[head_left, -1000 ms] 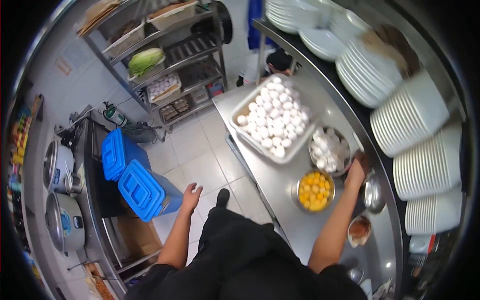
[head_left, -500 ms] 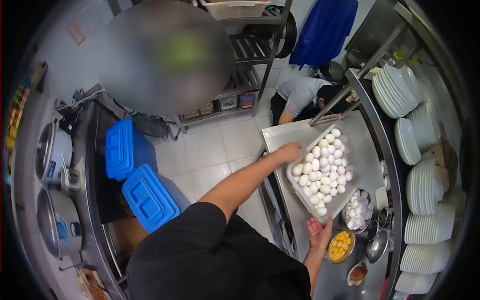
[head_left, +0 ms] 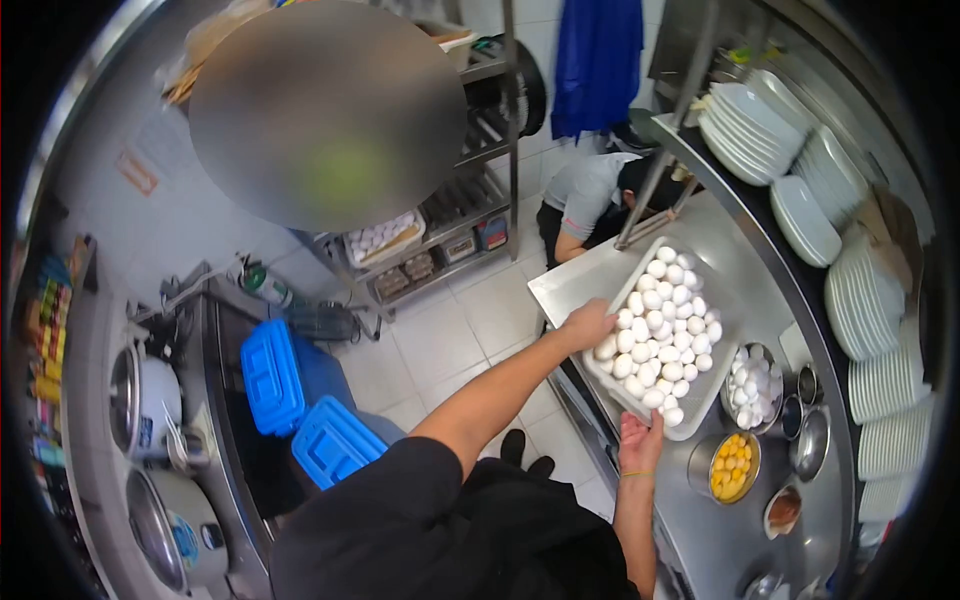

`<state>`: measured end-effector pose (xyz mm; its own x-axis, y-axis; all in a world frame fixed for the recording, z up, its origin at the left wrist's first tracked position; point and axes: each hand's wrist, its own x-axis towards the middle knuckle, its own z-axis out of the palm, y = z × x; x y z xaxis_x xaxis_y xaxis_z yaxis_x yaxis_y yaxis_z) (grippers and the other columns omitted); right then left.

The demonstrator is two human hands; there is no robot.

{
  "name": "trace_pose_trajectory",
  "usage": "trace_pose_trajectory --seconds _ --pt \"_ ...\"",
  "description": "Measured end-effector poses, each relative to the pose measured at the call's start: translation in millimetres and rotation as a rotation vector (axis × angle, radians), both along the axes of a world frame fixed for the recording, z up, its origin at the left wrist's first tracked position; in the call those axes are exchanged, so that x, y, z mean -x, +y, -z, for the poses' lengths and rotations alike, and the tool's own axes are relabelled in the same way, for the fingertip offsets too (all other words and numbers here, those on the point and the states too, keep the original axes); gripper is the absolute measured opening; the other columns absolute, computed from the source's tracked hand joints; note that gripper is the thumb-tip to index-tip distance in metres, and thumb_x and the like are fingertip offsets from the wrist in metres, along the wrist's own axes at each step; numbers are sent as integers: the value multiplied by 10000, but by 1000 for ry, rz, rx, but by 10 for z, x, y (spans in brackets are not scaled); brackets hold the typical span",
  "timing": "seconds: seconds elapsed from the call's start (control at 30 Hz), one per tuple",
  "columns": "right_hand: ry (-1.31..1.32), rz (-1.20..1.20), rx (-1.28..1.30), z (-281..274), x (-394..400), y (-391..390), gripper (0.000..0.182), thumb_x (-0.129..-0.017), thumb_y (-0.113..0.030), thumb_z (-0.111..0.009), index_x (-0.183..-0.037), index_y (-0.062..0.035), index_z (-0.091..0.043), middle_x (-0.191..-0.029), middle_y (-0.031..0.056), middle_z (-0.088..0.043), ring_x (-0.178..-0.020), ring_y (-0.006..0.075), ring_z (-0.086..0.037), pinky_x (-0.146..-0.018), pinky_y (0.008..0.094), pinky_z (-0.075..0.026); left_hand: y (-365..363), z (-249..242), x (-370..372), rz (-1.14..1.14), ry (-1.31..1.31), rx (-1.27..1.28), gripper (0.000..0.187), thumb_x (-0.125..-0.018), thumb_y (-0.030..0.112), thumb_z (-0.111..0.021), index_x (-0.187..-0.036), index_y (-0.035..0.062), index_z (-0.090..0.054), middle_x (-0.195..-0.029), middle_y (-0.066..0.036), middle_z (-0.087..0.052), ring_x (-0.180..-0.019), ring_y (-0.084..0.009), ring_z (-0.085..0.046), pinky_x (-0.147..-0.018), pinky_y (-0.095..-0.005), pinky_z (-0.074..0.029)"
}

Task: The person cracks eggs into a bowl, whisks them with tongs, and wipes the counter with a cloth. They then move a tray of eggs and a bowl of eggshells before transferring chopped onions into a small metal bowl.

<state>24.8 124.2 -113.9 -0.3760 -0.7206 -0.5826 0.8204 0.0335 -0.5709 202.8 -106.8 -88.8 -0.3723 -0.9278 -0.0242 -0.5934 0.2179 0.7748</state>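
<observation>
Tub (head_left: 713, 388) of white eggs (head_left: 660, 345), right of centre, underside hidden. Left hand (head_left: 587, 325) gripping its left rim, fingers closed; right hand (head_left: 640, 440) at its lower corner, palm partly visible, degree of opening cannot be told. Steel counter (head_left: 680, 535) beneath. Blue bins (head_left: 270, 378), left of centre. Person (head_left: 592, 190) bent low, upper centre, partly hidden. Rack (head_left: 470, 215) behind, largely masked by grey blur, upper left.

rack (head_left: 486, 200) partly blurred out, co-worker (head_left: 588, 195) partly hidden behind counter (head_left: 690, 535)
</observation>
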Motion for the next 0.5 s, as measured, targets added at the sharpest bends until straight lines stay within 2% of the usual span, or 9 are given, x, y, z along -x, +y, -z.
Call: trace_pose_trajectory --seconds 0.1,0.2,0.27,0.33,0.4,0.43,0.5 --pt "-10 12 -50 -283 -217 84 450 -999 -328 -690 -1324 -34 -587 -1149 113 -662 -991 247 -659 -908 417 -593 4 73 -128 -43 -52 -9 445 -1016 419 -630 -1066 -22 -626 -1094 -295 -645 -1041 -450 -644 -926 -496 -524" --pt "-48 -39 -80 -287 -37 107 429 -1012 -309 -669 -1337 -41 -587 -1168 114 -664 -1014 248 -662 -909 427 -591 112 -120 -145 -69 -91 -32 400 -1026 373 -647 -992 -23 -604 -935 -270 -620 -859 -423 -617 -784 -497 -526" --pt "-77 -78 -103 -328 99 200 420 -1022 -288 -656 -1362 -55 -579 -1195 112 -667 -1040 248 -661 -943 453 -577 281 -83 -199 -9 -29 147 354 -1049 319 -628 -967 -23 -590 -882 -241 -605 -778 -390 -591 -694 -494 -491" --pt "-164 -80 -105 -457 193 164 423 -1028 -266 -647 -1390 -65 -562 -1240 109 -664 -1085 248 -657 -983 476 -558 574 -208 -94 -167 152 36 321 -1068 281 -608 -944 -14 -580 -835 -190 -586 -761 -305 -582 -661 -445 -465" --pt "-312 -47 -81 -604 159 72 438 -1032 -244 -642 -1421 -71 -539 -1304 105 -655 -1150 248 -648 -1028 497 -534 866 -176 -71 -245 67 -42 311 -1073 275 -604 -946 -9 -581 -827 -160 -581 -773 -251 -570 -668 -410 -471" --pt "-305 -26 -55 -580 122 47 492 -1026 -206 -647 -1474 -76 -492 -1400 97 -623 -1267 255 -613 -1071 490 -510 999 -189 -105 -295 21 -73 306 -1075 272 -602 -948 -6 -581 -823 -145 -578 -779 -224 -564 -671 -392 -474" --pt "-234 45 -42 -585 46 186 516 -1014 -175 -654 -1490 -69 -482 -1425 100 -608 -1311 266 -594 -1081 485 -504 1378 -290 -165 -322 90 -158 307 -1063 253 -613 -938 -23 -565 -845 -172 -567 -779 -266 -559 -693 -397 -495"
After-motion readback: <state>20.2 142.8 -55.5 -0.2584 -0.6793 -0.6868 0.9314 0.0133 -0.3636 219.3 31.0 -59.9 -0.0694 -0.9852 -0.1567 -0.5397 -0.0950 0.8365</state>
